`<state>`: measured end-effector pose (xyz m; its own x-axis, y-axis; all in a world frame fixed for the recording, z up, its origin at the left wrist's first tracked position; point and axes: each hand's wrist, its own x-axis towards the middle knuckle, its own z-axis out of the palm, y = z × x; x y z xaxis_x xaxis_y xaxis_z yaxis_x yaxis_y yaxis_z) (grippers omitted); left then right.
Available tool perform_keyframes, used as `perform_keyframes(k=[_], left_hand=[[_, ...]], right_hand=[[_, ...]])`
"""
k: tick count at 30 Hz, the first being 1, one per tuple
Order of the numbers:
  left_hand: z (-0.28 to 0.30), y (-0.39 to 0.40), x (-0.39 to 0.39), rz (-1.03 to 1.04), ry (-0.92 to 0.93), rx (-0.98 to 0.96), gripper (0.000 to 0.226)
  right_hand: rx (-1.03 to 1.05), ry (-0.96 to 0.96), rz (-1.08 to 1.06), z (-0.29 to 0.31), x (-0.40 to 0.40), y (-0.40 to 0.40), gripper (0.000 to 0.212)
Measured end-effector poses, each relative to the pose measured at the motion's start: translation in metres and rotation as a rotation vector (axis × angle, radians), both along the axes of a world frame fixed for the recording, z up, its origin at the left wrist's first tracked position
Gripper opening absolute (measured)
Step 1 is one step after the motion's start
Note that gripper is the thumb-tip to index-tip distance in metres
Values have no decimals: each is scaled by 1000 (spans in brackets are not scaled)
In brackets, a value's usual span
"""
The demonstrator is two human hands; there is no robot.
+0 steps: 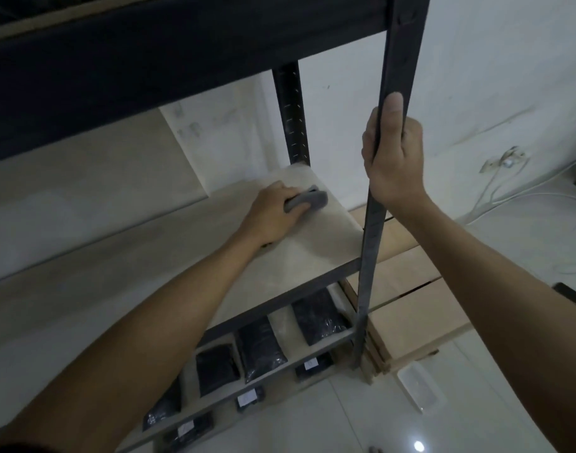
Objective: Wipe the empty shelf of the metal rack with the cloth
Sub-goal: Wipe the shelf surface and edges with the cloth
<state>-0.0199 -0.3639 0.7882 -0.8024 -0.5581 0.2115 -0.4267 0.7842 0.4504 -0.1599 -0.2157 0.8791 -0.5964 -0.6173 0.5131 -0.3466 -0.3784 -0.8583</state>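
The empty shelf (299,256) is a pale board set in the dark metal rack (182,70), at about the middle of the view and just to the left of the rack's front upright post (378,223). The grey cloth (307,201) lies bunched on this board near its far right corner, close to the rear post (291,116) that rises behind it. The left hand (273,214) presses down on the cloth with fingers curled over it, gripping it against the board; the forearm reaches in over the shelf's front edge.

The right hand (392,155) is wrapped around the front upright post above the level of the shelf, thumb laid up along the post's near face and fingers closed behind it.

Below the empty shelf, the next board down holds a row of dark plastic-wrapped packets (260,349) lying flat side by side, and a lower board holds more dark packets with small white labels (247,398). To the right of the front post, light wooden boards (410,299) lean against the rack's side. On the pale tiled floor just beyond their foot lies a clear plastic container (419,390). On the white wall right of the post, a socket with white cables (505,163) hangs.
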Motion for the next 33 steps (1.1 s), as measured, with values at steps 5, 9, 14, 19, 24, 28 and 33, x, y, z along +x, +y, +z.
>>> perform_keyframes(k=[5, 9, 14, 19, 24, 28, 33], left_hand=[[-25, 44, 17, 1, 17, -9, 37], [-21, 97, 51, -222, -62, 140, 36], [19, 39, 66, -19, 208, 211, 25], [20, -77, 77, 194, -14, -128, 33], [-18, -74, 77, 248, -49, -94, 38], [-18, -18, 89, 135, 6, -16, 35], [-4, 42, 110, -162, 14, 153, 27]], right_hand=[[-31, -45, 32, 1, 3, 1, 99], [-26, -63, 34, 5, 4, 3, 93], [-17, -87, 21, 7, 6, 1, 78], [-16, -86, 12, 5, 5, -1, 75], [-28, -84, 35, 4, 4, 1, 73], [-42, -93, 42, 7, 5, 2, 78], [-20, -73, 37, 7, 2, 4, 88]])
